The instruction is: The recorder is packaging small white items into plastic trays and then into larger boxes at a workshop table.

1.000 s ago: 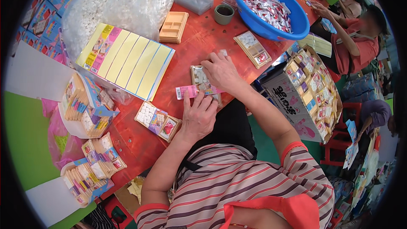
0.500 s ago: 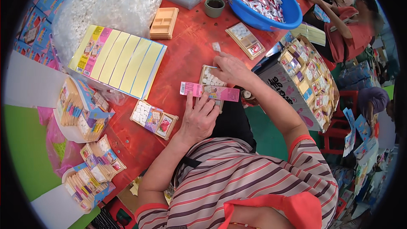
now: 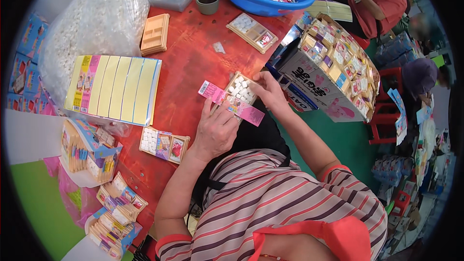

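A small beige tray (image 3: 240, 88) of white, pillow-shaped pieces is tilted at the table's near edge, by my lap. Across its lower part lies a pink printed label strip (image 3: 250, 115), its ends sticking out past both sides. My left hand (image 3: 216, 128) is closed over the strip with bent fingers, holding it against the tray; the thumb is hidden. My right hand (image 3: 272, 94) grips the tray's right edge, its thumb near the white pieces. To the left rests a similar filled tray (image 3: 164, 144) with a label band around it. Beyond my hands lies a small clear sachet (image 3: 219, 47).
A yellow label sheet (image 3: 116, 89) leans by a big bag of white pieces (image 3: 94, 33). Empty trays (image 3: 155, 33), a dark cup (image 3: 208, 2) and a blue basin (image 3: 270, 7) of sachets stand farther back. At right, a carton (image 3: 314, 84) holds packed trays. Another person (image 3: 379, 7) sits beyond.
My right hand has come back from near the sachet to the tray's right edge. Tray and label strip have turned clockwise. The whole view has shifted.
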Tool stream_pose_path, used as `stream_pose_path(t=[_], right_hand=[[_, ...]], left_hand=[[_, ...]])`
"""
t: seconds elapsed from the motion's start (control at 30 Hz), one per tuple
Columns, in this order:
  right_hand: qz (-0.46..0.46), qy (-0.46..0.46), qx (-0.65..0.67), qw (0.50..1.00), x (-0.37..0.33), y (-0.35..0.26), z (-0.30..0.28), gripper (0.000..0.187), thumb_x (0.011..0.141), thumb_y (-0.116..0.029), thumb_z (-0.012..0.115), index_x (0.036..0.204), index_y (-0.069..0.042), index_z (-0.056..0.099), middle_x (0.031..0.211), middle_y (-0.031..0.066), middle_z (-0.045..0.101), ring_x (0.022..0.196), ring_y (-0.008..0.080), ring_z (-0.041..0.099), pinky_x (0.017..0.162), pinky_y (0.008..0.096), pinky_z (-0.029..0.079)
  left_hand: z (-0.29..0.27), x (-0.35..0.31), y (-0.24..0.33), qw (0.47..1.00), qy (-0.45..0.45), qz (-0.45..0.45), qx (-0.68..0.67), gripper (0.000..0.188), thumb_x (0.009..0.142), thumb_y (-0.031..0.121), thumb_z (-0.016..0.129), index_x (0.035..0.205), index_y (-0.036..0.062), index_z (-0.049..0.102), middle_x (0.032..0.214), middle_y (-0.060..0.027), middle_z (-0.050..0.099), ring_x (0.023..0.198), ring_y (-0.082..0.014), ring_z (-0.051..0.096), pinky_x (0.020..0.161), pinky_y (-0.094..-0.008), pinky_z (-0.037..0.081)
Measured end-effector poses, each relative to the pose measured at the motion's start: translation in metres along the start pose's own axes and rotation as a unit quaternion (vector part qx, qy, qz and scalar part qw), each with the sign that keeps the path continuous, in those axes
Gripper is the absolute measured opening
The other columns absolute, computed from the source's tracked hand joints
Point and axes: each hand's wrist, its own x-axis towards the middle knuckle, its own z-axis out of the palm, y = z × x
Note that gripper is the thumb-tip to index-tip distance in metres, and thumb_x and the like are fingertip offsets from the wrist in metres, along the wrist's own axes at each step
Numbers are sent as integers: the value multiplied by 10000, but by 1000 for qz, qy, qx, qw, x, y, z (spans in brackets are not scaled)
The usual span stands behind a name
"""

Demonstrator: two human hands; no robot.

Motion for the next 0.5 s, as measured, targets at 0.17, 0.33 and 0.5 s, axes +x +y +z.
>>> stream_pose_path(t=[0.17,0.33,0.5], right_hand=[[189,-17,527,829,-15,-6,10,234,902,-121,625,1090,-33,518,901,55,616,789,133,641,733,261,535],[182,-110,575,790,-18,24,15,288,899,-110,616,1139,29,537,962,92,647,801,144,656,749,271,537],[161,-158,549,805,-16,37,20,326,915,-144,594,1178,47,563,1043,118,676,913,169,671,824,305,540]], left_hand=[[1,3,2,1000,-2,-19,7,47,815,88,640,837,47,635,894,-70,626,1102,-274,608,1114,-532,246],[4,4,4,999,23,-31,11,34,814,66,631,836,41,639,884,-81,619,1093,-275,614,1111,-516,257],[6,4,6,999,25,-41,19,104,815,51,625,909,36,666,903,-87,610,1097,-273,610,1118,-507,254]])
